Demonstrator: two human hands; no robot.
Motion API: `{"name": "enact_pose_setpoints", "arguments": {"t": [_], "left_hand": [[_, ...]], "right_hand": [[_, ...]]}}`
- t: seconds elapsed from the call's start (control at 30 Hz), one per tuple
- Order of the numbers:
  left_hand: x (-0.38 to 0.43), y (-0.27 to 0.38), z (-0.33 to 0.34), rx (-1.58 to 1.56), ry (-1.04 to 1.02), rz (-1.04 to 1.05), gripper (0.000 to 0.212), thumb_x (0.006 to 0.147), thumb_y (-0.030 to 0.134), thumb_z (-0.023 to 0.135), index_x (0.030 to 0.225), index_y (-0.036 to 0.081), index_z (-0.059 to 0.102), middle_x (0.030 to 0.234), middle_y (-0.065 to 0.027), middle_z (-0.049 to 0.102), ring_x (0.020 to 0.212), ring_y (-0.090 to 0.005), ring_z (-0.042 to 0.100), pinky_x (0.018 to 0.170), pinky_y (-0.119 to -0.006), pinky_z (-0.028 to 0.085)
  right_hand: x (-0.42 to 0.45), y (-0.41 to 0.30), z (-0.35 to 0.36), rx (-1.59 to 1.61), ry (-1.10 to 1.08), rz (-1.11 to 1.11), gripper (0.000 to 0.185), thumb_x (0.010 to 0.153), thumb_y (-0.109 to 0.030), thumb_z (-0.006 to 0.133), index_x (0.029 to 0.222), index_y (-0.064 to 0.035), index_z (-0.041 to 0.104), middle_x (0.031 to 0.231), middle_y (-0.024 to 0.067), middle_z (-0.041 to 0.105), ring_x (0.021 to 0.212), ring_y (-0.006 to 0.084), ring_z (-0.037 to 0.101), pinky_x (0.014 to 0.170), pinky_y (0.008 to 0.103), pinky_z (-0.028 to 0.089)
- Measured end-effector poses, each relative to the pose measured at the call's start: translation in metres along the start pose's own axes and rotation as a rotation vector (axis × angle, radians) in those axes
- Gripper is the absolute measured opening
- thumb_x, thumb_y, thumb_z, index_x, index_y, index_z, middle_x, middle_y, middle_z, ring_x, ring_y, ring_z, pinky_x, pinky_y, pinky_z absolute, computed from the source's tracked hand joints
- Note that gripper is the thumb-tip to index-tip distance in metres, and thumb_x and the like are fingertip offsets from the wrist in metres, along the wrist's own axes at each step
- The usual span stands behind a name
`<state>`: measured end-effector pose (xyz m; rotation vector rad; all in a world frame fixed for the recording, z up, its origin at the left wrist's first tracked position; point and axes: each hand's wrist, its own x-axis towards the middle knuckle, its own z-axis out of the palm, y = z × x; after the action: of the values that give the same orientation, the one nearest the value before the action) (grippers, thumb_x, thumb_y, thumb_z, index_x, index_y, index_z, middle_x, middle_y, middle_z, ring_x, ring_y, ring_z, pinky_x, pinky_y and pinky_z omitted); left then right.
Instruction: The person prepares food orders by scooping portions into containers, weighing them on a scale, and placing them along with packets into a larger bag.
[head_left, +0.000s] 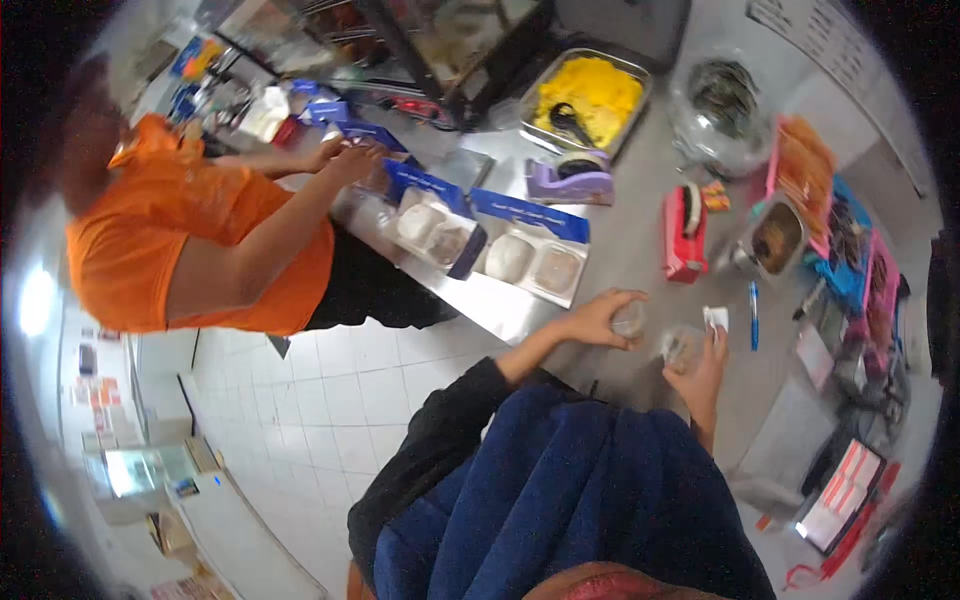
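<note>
My left hand (600, 321) is closed around a small clear plastic cup (628, 320) above the steel counter (626, 247). In my right hand (697, 379) is another clear plastic cup (679, 348), blurred, whose contents I cannot make out. A small white slip (716, 318) sits at the fingertips of that same hand. Beyond my left hand stands an open blue-and-white cardboard box (531, 217) with a round white food item (510, 259) and a clear-lidded tub (556, 269) in it. A similar open box (466, 244) stands beside it.
A co-worker in an orange shirt (225, 247) handles boxes at the left. A purple tape dispenser (570, 180), a red tape dispenser (684, 240), a steel tray of yellow food (589, 94), a steel container (776, 234) and a blue pen (754, 315) lie around. A lit phone (840, 495) is at right.
</note>
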<state>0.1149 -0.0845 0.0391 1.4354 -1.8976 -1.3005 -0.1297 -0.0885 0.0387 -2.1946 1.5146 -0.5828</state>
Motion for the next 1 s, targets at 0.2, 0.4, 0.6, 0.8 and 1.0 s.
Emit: {"name": "enact_pose_setpoints", "arguments": {"t": [0.2,0.4,0.6,0.8,1.0], "left_hand": [[-0.119,-0.035,-0.123,-0.912,0.607,0.098,0.082,0.059,0.028,0.067,0.128,0.011,0.025,0.116,-0.0071,0.041,0.102,-0.019,0.044,0.083,-0.031,0.04],[-0.179,-0.146,-0.21,-0.961,1.064,-0.077,0.054,0.074,0.021,0.05,0.123,0.012,0.028,0.107,-0.007,0.044,0.086,-0.0175,0.047,0.07,-0.031,0.04],[-0.15,-0.23,-0.288,-0.671,1.638,-0.47,0.054,0.071,0.023,0.055,0.119,0.008,0.036,0.109,-0.0111,0.047,0.097,-0.0225,0.047,0.078,-0.035,0.039],[-0.177,-0.299,-0.35,0.009,1.64,-0.695,0.056,0.067,0.024,0.062,0.115,0.003,0.04,0.109,-0.0165,0.047,0.101,-0.0279,0.045,0.084,-0.038,0.036],[-0.145,-0.232,-0.199,0.444,1.854,-0.504,0.05,0.064,0.007,0.061,0.108,-0.005,0.041,0.101,-0.0223,0.048,0.098,-0.0298,0.046,0.089,-0.041,0.032]], "right_hand": [[0.004,-0.007,-0.007,0.018,0.139,-0.034,0.085,0.049,-0.019,0.07,0.122,0.0006,0.03,0.124,0.0241,0.026,0.116,0.0394,0.025,0.094,0.0462,0.025],[0.03,-0.098,0.003,0.182,-0.052,-0.122,0.077,0.049,-0.014,0.069,0.117,0.0027,0.036,0.125,0.0194,0.027,0.116,0.0359,0.027,0.095,0.04,0.027],[0.051,-0.178,0.028,0.236,-0.19,-0.136,0.071,0.049,-0.013,0.069,0.111,0.0052,0.041,0.123,0.0169,0.03,0.112,0.0331,0.033,0.093,0.037,0.03],[0.058,-0.185,0.049,0.301,-0.243,-0.195,0.073,0.048,-0.015,0.07,0.112,0.0048,0.041,0.122,0.0184,0.031,0.112,0.0337,0.033,0.092,0.0368,0.031],[0.078,-0.183,0.089,0.294,-0.193,-0.302,0.074,0.048,-0.021,0.071,0.111,0.0049,0.043,0.121,0.0187,0.031,0.112,0.0344,0.033,0.092,0.0384,0.03]]}}
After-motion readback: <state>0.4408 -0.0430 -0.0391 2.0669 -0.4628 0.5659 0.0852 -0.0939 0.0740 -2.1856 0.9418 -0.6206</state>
